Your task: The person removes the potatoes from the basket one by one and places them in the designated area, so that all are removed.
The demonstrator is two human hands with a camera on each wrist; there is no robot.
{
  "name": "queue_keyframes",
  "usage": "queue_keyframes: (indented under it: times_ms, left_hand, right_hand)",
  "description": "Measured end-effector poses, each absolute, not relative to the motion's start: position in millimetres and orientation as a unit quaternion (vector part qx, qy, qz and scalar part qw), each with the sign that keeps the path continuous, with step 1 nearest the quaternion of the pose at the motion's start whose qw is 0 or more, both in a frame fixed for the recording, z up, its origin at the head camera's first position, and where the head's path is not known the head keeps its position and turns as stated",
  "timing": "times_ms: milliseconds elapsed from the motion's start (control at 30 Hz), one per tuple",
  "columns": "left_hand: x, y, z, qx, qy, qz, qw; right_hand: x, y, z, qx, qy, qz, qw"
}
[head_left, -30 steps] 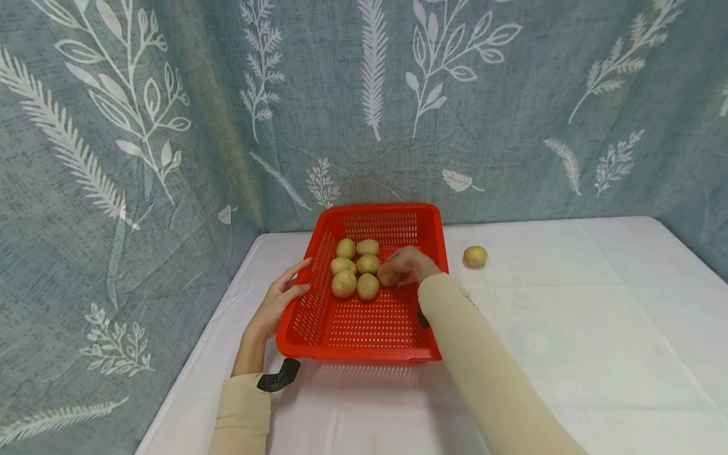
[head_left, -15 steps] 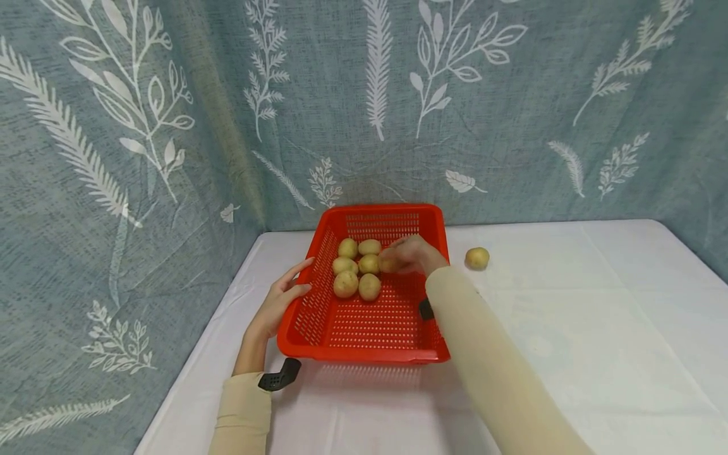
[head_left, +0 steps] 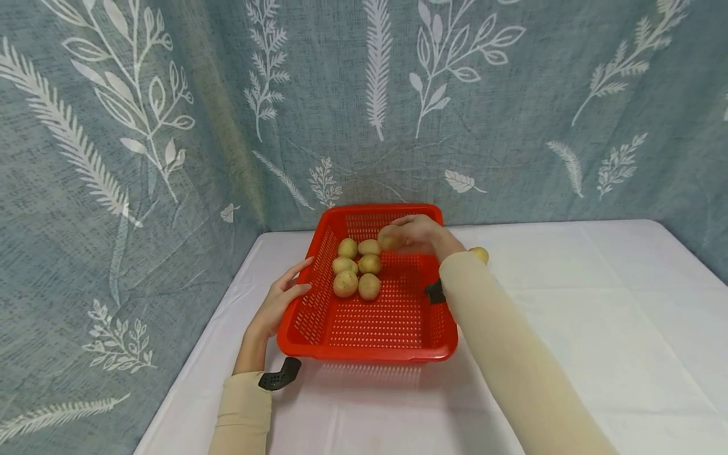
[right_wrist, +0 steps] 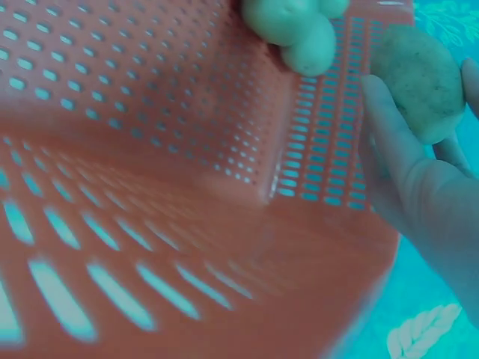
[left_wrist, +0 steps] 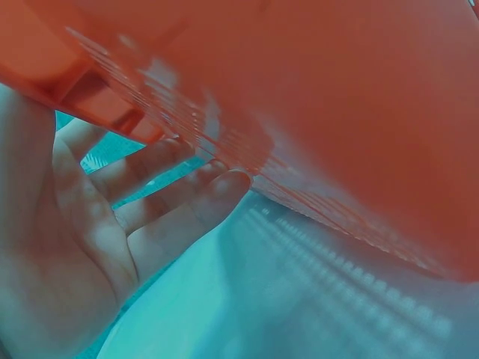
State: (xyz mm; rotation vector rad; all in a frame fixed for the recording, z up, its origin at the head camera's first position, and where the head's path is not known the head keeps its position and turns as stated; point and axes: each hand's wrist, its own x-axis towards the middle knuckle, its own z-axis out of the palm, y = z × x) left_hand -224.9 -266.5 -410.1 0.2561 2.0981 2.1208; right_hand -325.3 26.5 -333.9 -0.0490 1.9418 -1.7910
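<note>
Here we see our right hand (head_left: 418, 235) pinching a small yellow-brown potato (head_left: 388, 242) above the red perforated plastic basket (head_left: 364, 328), left hand (head_left: 277, 302) flat against its side; a loose pinch could drop it.

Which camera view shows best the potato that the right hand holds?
The right wrist view: the potato fills the corner, pinched in the right hand. The head view shows it small, half hidden by fingers. The left wrist view shows none of it.
</note>
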Motion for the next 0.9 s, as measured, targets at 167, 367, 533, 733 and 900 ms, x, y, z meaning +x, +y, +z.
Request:
queue_keyframes:
  times_ms: [167, 367, 533, 733, 900]
  left_hand:
    - [-224, -266, -410, 0.085, 0.701, 0.704, 0.073]
    - [-225, -267, -410, 0.087, 0.699, 0.706, 0.073]
    - [-225, -267, -411, 0.084, 0.700, 0.705, 0.074]
    - [-224, -266, -410, 0.084, 0.701, 0.705, 0.072]
    - [-224, -266, -409, 0.081, 0.701, 0.705, 0.075]
  right_hand:
    - [-329, 36, -329, -0.008, 0.686, -0.689, 0.235]
    - [-332, 48, -319, 0.004, 0.667, -0.712, 0.219]
    - [-333, 58, -309, -0.002, 0.651, -0.726, 0.220]
    - [-335, 72, -293, -0.010, 0.646, -0.733, 0.211]
    - [-336, 85, -284, -0.018, 0.638, -0.742, 0.203]
